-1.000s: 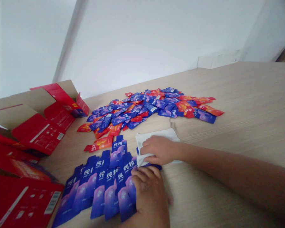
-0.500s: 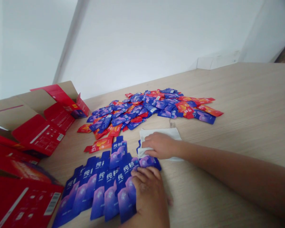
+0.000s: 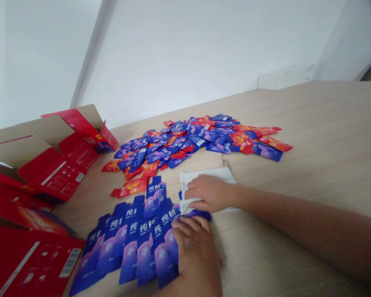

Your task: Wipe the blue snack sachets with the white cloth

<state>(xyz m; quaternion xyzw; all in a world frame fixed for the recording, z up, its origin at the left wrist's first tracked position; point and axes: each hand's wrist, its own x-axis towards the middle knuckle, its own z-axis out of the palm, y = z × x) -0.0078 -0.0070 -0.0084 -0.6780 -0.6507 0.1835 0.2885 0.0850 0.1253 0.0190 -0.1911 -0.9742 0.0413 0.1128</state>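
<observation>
My right hand presses a white cloth down, its fingers curled on it, over a blue-purple sachet that is mostly covered. Just below, my left hand rests at the near end of that sachet, its fingers bent and close together. Left of my left hand, several blue-purple sachets lie overlapping in rows, printed side up. A single blue-purple sachet lies at the top of these rows.
A heap of mixed blue and red sachets spreads across the wooden table further back. Open red cardboard boxes line the left side. A white box stands by the wall at the back right.
My right hand and the cloth have shifted slightly down and toward my left hand, covering more of the sachet. My left hand has hardly moved.
</observation>
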